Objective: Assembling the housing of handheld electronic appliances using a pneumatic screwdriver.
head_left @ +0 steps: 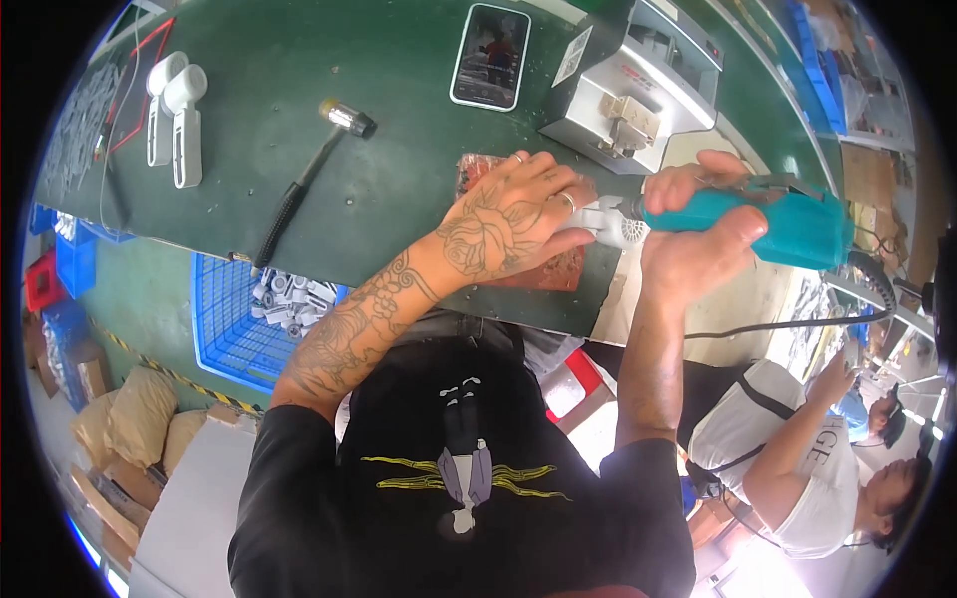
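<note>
Green covers the long tabletop (pixel 299 60), and everything sits around a reddish mat (pixel 553 267) at its near edge. On that mat lies a small white plastic part (pixel 603 224) with a round grille. The person's left hand (pixel 513 214) lies flat over the mat, its fingers pressing the white part down to keep it steady. The right hand (pixel 698 234) is closed tight around a teal power tool (pixel 768 219), whose tip meets the white part just right of the left hand. A black cord hangs from the tool.

Left of the mat lies a small hammer (pixel 309 174) with a black handle. Farther left are two finished-looking white pieces (pixel 177 115). Behind the mat rests a phone (pixel 490 57), and beside it a grey machine (pixel 628 85). Below the tabletop, left of the mat, a blue crate (pixel 229 319) holds many more white parts (pixel 289 296).

It looks like the work on this one part is midway: the tool is on it, not lifted. The full crate suggests lots of parts are left. Another person in white sits off to the right.
</note>
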`<state>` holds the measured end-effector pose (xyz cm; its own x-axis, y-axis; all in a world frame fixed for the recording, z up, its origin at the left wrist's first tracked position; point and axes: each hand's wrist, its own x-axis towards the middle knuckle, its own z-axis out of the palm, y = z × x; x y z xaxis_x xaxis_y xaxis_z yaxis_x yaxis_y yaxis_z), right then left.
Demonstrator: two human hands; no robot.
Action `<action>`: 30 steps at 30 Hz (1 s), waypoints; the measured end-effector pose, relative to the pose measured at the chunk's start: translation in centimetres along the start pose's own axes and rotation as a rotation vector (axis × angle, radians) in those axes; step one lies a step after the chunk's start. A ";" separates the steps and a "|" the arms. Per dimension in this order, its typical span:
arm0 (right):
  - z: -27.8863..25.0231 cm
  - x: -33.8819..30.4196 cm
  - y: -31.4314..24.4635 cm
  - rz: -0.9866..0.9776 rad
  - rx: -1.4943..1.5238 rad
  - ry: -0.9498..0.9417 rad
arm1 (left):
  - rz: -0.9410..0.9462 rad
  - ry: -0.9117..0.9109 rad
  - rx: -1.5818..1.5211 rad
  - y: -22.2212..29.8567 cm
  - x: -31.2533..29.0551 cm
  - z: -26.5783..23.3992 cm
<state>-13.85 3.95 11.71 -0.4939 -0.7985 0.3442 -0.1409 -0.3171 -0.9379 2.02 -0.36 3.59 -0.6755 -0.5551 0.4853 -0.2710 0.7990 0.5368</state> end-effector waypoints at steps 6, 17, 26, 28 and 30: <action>0.3 -0.2 0.9 0.014 -0.035 0.026 | -0.011 -0.016 -0.038 -0.1 0.1 0.1; 0.1 -0.4 2.8 0.003 0.060 0.012 | -0.030 -0.071 0.060 0.4 0.3 -0.1; 0.0 0.6 1.7 0.004 -0.080 0.023 | -0.024 -0.140 0.022 0.3 0.2 0.1; 0.3 1.6 1.4 -0.047 -0.057 0.060 | -0.029 -0.122 -0.008 0.3 0.0 -0.2; 1.4 2.9 0.9 -0.203 0.008 0.088 | -0.011 -0.097 -0.015 0.4 -0.5 -0.5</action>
<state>-14.18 0.63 11.92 -0.5293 -0.6699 0.5206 -0.2388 -0.4712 -0.8491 2.61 0.09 3.87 -0.7358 -0.5382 0.4109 -0.2686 0.7890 0.5525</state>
